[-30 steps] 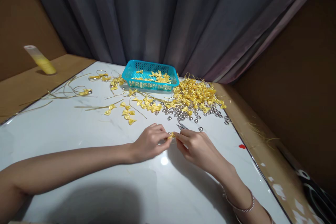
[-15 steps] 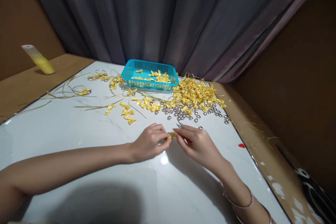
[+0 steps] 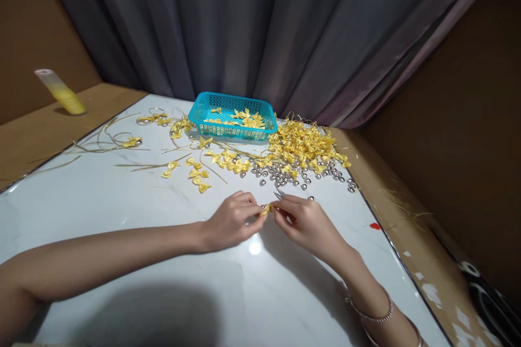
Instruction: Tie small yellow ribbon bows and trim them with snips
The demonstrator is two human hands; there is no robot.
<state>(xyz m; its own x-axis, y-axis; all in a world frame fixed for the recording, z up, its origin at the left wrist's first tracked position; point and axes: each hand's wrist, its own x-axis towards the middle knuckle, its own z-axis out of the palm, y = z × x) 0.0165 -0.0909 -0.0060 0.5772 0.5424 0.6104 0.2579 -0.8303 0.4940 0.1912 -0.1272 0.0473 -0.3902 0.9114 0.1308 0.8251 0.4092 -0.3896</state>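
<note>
Between the fingertips of both hands is a small yellow bow [image 3: 266, 209] with a bit of silver on it. My left hand [image 3: 238, 218] pinches its left side. On the other side, my right hand [image 3: 303, 222] has thumb and forefinger closed on the bow. Pointed metal tips [image 3: 279, 194] stick out above the right fingers; the rest of that tool is hidden in the hand. Beyond the hands lie silver bells [image 3: 280, 175], or similar small rounded pieces, and a heap of yellow bows [image 3: 303, 143] with golden ties.
A turquoise basket [image 3: 234, 131] holding yellow bows stands near the curtain [image 3: 228, 21]. Loose bows [image 3: 197, 173] and golden cords [image 3: 138, 166] lie left of centre. A yellow-filled tube [image 3: 63, 93] is at far left. Black-handled scissors [image 3: 488, 293] lie at right, beyond a red scrap [image 3: 375, 226].
My right hand has shifted very slightly to the right at the bow. My left hand keeps nearly the same place, and both remain closed on the bow.
</note>
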